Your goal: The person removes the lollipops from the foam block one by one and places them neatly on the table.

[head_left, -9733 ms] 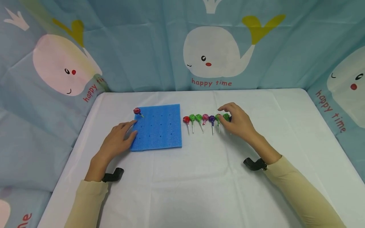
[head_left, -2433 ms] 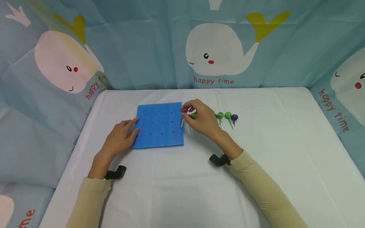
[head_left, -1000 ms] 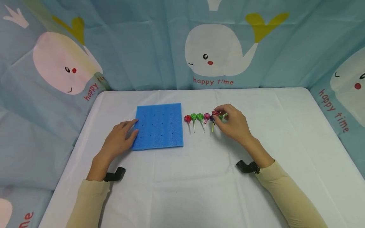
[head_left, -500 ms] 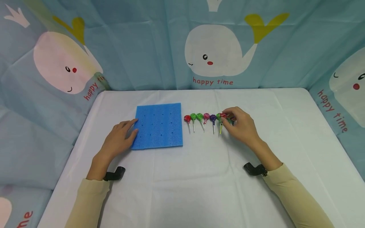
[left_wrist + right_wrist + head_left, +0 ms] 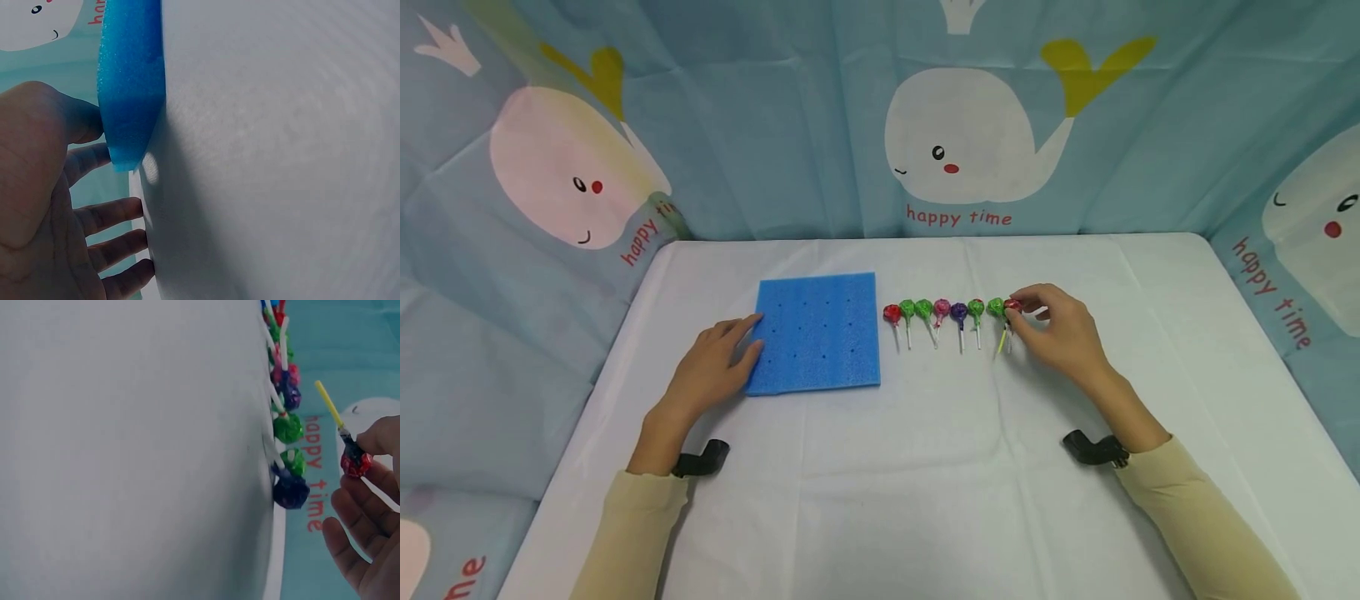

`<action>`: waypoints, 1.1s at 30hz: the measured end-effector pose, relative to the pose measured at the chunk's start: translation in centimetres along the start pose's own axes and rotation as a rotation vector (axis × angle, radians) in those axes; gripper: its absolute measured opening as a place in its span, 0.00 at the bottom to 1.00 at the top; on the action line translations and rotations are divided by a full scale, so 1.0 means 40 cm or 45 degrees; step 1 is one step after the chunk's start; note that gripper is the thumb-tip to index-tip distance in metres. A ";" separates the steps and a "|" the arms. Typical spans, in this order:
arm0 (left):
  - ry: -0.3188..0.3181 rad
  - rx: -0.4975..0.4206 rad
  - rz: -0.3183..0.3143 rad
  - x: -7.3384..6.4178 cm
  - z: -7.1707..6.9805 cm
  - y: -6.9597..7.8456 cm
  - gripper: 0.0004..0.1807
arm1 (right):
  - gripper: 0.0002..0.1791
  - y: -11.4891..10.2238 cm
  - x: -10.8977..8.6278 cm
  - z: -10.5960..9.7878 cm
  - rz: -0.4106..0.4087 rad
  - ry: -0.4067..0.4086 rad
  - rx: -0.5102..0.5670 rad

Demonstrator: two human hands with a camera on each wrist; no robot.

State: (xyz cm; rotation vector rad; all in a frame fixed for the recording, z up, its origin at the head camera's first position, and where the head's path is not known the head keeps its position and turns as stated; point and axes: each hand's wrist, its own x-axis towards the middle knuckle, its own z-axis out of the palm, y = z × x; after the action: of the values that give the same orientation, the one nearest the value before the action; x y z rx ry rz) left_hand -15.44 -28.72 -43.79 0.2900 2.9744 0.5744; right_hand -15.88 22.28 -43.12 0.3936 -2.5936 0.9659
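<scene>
A red-wrapped lollipop (image 5: 356, 464) with a yellow stick is pinched between thumb and fingertips of my right hand (image 5: 1060, 333). It is held up over the right end of a row of lollipops, its stick pointing down. Nearest it in the row are a green lollipop (image 5: 996, 307) and a dark purple lollipop (image 5: 291, 490), the latter mostly hidden in the head view. My left hand (image 5: 709, 360) rests at the left edge of a blue foam board (image 5: 820, 333), thumb and fingers touching its side. Rows of small holes mark the board.
Leftward along the row lie a red lollipop (image 5: 892, 314), two green ones, a pink lollipop (image 5: 942, 308), a purple lollipop (image 5: 958, 311) and another green one. All lie on a white-covered table (image 5: 895, 483), with a whale-print curtain (image 5: 760, 150) behind.
A red lollipop was at the board's upper left corner. Later my right hand held it by the board's right edge, then carried it rightward along the row. My left hand has stayed put.
</scene>
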 end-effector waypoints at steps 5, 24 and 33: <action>0.002 -0.009 0.010 -0.001 -0.001 0.005 0.32 | 0.12 0.020 -0.001 -0.025 0.016 -0.010 -0.073; 0.013 -0.002 -0.007 -0.002 0.007 0.001 0.32 | 0.11 0.066 0.001 -0.050 0.042 -0.102 -0.145; -0.002 0.014 -0.011 -0.001 0.007 -0.002 0.32 | 0.13 0.076 0.000 -0.049 0.082 -0.166 -0.173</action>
State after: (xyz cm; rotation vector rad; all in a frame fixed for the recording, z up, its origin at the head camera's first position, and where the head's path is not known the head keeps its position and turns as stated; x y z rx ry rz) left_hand -15.36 -28.68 -44.09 0.2785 2.9768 0.5563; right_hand -16.59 25.82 -43.48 0.3502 -2.7864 0.8027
